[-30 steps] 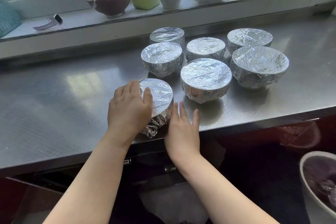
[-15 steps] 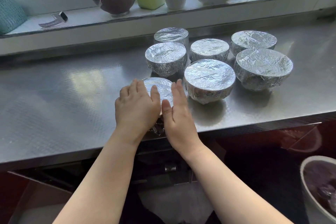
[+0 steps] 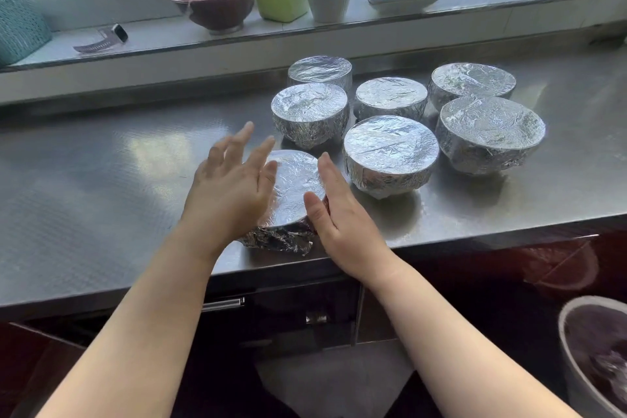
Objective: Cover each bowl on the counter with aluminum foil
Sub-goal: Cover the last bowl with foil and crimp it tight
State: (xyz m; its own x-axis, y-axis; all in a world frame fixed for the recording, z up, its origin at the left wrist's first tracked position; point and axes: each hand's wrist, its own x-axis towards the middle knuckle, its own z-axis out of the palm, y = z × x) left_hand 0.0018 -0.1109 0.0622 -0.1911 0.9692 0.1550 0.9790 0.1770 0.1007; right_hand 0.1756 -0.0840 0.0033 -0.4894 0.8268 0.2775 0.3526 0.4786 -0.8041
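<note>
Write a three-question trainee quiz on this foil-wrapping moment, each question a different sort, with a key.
1. Count: how many foil-covered bowls stand on the stainless steel counter?
2. True or false: the left hand grips the nearest foil-covered bowl.
3. Multiple choice: where does loose crumpled foil stick out on that bowl? A) far rim B) near base, by the counter edge C) across the top

Key
1. Seven; the nearest sits apart from the cluster of six, such as the large foil-covered bowl on the right.
2. False: its fingers are spread open, as are those of the right hand.
3. B

Head-worn view, down onto counter (image 3: 101, 187)
</note>
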